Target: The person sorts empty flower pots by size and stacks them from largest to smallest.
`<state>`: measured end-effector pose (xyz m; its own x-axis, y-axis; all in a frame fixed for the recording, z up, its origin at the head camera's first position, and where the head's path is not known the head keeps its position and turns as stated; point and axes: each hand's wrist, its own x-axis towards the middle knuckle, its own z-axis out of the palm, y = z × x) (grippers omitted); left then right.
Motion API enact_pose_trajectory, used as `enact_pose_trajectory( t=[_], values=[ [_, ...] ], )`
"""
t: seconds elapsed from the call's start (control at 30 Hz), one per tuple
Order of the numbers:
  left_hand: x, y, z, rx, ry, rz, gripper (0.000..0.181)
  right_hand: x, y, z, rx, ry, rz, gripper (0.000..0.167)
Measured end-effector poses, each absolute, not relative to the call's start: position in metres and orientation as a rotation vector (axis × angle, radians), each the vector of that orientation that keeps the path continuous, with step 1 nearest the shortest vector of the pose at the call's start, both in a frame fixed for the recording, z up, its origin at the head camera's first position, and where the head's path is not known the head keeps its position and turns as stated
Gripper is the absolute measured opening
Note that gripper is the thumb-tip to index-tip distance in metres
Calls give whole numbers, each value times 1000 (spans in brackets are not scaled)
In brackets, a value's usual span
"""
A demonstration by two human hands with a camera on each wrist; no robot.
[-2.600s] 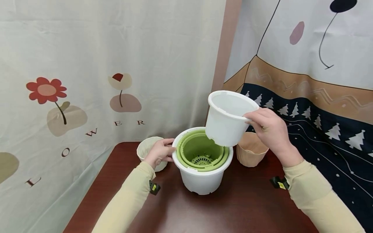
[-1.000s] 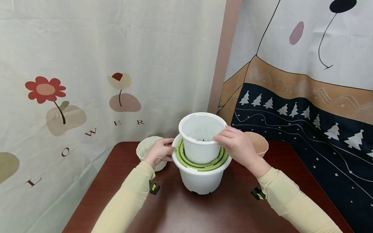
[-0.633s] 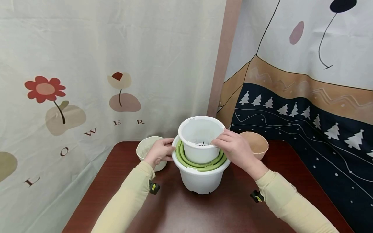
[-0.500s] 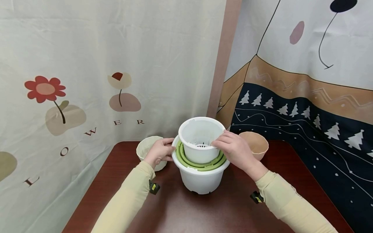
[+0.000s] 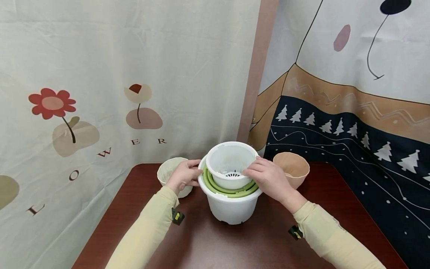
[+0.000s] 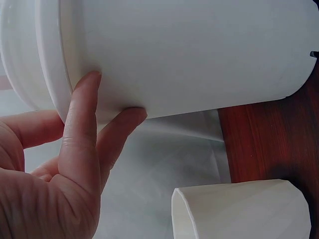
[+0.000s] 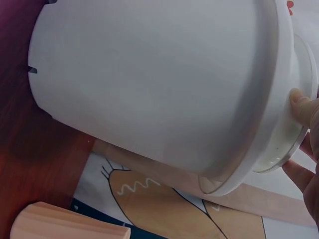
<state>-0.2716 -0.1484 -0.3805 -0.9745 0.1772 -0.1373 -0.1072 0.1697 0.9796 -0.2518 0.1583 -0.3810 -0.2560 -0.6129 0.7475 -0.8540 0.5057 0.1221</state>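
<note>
While the left grip [image 5: 184, 176] pinches the outer pot [image 5: 231, 210] – the right grip [image 5: 269, 178] pinches the inner pot [image 5: 231, 160].

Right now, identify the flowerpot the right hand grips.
The smaller white flowerpot, topmost; the larger white flowerpot surrounds green pots; the cream pot and peach pot stand apart.
</note>
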Motion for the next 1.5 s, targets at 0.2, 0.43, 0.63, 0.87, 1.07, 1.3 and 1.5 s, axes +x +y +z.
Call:
enact_pose_trajectory(
  t=[0.2, 0.43, 0.63, 0.87, 1.07, 1.3, 1.5],
  values=[
    [-272, -148, -381, 67, 2222, 1892, 49, -251, 158, -386, 1208, -2010, 388, 30],
    [-272, -149, -382, 68, 2221, 1891, 51, -250, 158, -390, 1230, -2025, 338, 30],
    [-271, -149, -381, 61, 2225, 1878, 51, -247, 160, -388, 1236, -2103, 297, 31],
    [-270, -149, -381, 43, 2225, 1884, 50, -247, 166, -384, 1291, -2180, 331, 34],
    [-271, -149, -381, 53, 2232, 1883, 50, -246, 173, -377, 1311, -2247, 552, 36],
    [-270, -148, -380, 47, 2231, 1880, 50, -241, 183, -368, 1086, -2354, 742, 40],
    [-271, -148, -380, 25, 2224, 1882, 49, -241, 192, -368, 930, -2394, 838, 43]
  ],
)
